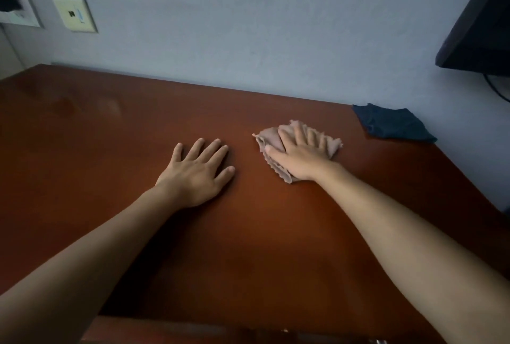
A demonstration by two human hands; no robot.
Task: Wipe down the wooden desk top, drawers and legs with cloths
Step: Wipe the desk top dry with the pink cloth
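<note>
Forearms: both of mine reach out over the near edge of the counter (116,134), closest to my eyes, one to each side.
Left hand: my left hand (197,172) lies flat on the bare wood, fingers straight and spread, holding nothing; I judge it is bracing me.
Right hand: my right hand (299,150) presses palm-down on the beige cloth (271,140), fingers straight and fanned over it, not curled round it.
Beige cloth: bunched under my palm, right of centre on the counter, frilled edges showing on both sides of the hand.
Blue cloth: the dark blue cloth (393,124) lies crumpled at the far right corner against the wall, near the beige one but apart from it.
Progress: only the top is under my hand; I judge drawers and legs are yet to come.
Risk, slipping: with flat fingers and no grip, the cloth could slide out from under my palm on the glossy wood and leave my bare hand smearing it.
Risk, blue cloth: a wide stroke to the right could push it off the counter's corner.
Risk, missed area: my left hand covers wood I would skip unless I lift it.
Risk, monitor: the dark screen (480,18) hangs above the right corner, and its cable (494,89) could snag.
</note>
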